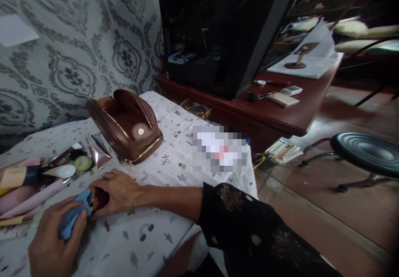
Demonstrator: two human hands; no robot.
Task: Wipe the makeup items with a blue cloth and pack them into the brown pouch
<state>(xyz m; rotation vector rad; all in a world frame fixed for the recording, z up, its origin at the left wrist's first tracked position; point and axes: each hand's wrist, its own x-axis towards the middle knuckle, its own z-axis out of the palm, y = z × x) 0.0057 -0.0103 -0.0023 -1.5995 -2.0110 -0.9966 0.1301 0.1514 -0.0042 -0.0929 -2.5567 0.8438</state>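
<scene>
My left hand (57, 235) pinches a crumpled blue cloth (73, 219) at the lower left. The cloth meets the end of a small, dark red, glossy container (100, 198), around which my right hand (116, 192) is closed. Fingers cover much of the container, so its exact kind is unclear. Beyond my right hand, an unzipped brown toiletry bag (137, 148) stands on the patterned white cloth (158, 214). Cosmetics lie to the left: a pink tube (50, 196), a white-capped tube (64, 171), a round greenish jar (83, 163) and a shiny pink pouch (99, 152).
A large black screen (215, 28) stands on a reddish-brown wooden table (280, 117) at the back. Small items, including a white card (283, 99), lie on that table. A round black stool (368, 152) is at the right. Part of the bedside surface is blurred by pixels.
</scene>
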